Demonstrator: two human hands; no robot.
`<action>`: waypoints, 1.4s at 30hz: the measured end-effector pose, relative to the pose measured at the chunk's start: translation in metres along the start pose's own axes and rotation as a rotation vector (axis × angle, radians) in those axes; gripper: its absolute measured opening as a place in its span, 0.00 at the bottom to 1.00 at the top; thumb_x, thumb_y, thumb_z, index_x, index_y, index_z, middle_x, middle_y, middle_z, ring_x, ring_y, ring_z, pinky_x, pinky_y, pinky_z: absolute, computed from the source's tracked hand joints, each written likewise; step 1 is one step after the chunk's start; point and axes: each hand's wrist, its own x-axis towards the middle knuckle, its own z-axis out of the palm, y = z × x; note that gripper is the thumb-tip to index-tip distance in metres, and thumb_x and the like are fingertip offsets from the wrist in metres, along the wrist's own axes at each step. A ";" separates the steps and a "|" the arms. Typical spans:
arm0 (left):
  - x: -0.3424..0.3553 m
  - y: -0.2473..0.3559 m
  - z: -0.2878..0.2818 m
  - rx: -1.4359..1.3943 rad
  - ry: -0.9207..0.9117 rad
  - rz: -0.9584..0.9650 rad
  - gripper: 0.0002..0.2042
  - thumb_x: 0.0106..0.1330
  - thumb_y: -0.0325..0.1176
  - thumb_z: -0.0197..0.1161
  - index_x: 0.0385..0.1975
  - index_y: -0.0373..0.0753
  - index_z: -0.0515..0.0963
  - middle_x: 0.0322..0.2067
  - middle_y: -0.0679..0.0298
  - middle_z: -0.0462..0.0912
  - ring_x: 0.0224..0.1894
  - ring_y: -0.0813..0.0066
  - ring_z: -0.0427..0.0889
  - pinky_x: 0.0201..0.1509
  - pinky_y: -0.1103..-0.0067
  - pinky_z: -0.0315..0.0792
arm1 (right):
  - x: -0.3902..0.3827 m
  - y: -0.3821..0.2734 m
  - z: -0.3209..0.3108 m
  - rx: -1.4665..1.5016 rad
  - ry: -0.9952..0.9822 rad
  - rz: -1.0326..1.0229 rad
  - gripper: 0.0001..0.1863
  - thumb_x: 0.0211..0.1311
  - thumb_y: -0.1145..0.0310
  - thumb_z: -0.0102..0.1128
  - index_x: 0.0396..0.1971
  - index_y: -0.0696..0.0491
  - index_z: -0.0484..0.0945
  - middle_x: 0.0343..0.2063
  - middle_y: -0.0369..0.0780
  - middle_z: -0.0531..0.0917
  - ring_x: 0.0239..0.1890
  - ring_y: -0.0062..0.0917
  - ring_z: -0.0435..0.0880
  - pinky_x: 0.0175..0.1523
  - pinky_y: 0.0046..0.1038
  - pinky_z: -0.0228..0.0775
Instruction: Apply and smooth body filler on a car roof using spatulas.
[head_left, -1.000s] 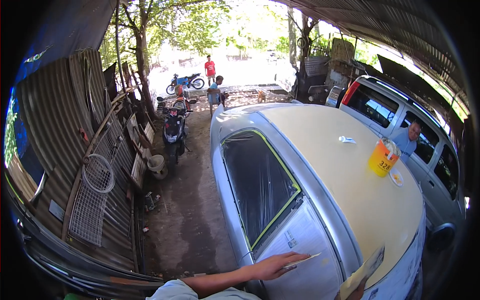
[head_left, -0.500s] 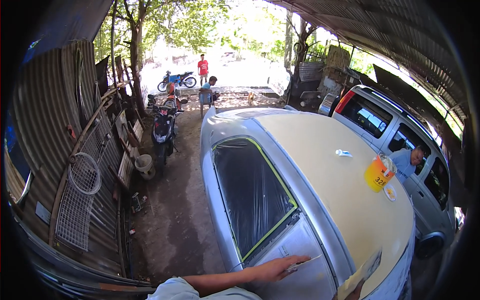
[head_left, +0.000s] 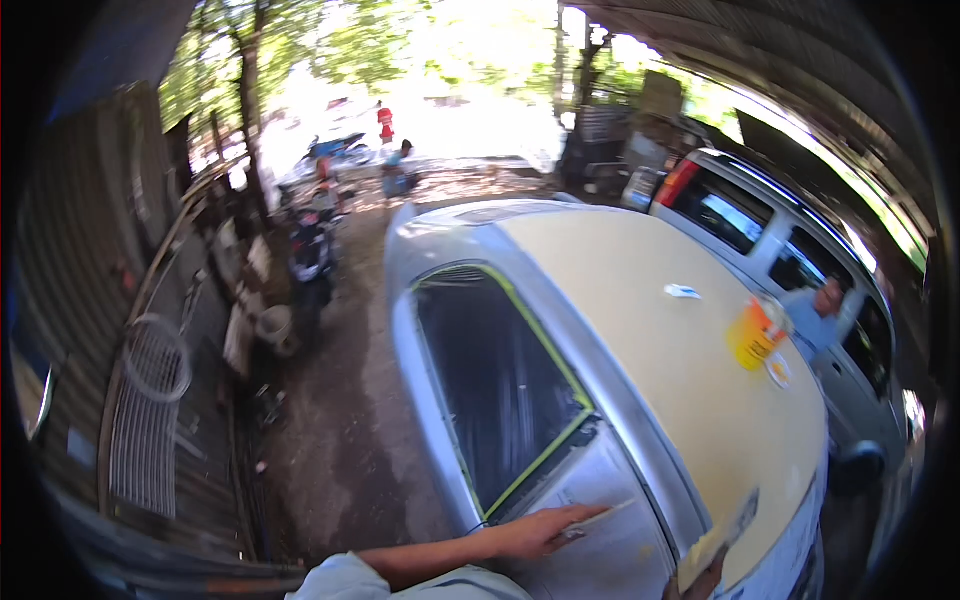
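My left hand (head_left: 545, 530) reaches across from the lower edge, closed on a thin, flat putty spreader (head_left: 610, 511). It is over the bare metal door panel (head_left: 600, 470) of a car, close to its surface; blur hides whether the spreader touches. At the lower right my right hand (head_left: 698, 582), partly cut off, grips a flat board (head_left: 718, 550) with cream-coloured putty on it. The car roof (head_left: 620, 310) beside them is coated in cream filler. Dark film with yellow-green tape covers the car window (head_left: 500, 380).
On the roof stand an orange-yellow bucket (head_left: 752, 335), a small lid (head_left: 778, 372) with yellowish paste and a white tube (head_left: 682, 291). Someone in light blue (head_left: 812, 315) is beside a silver SUV (head_left: 770, 240). Motorcycles, a pail (head_left: 275, 328) and a corrugated wall (head_left: 90, 270) line the left.
The view has shifted slightly and blurred. My left hand, still with the spreader, sits a little farther left in the picture. The board in my right hand is nearly where it was.
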 end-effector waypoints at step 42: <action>0.230 0.096 0.188 0.998 -0.521 0.642 0.29 0.53 0.24 0.56 0.55 0.65 0.74 0.57 0.57 0.66 0.62 0.50 0.65 0.63 0.48 0.60 | 0.091 -0.102 -0.115 0.037 0.251 -0.277 0.26 0.68 0.61 0.52 0.59 0.61 0.66 0.53 0.45 0.75 0.52 0.30 0.77 0.54 0.30 0.71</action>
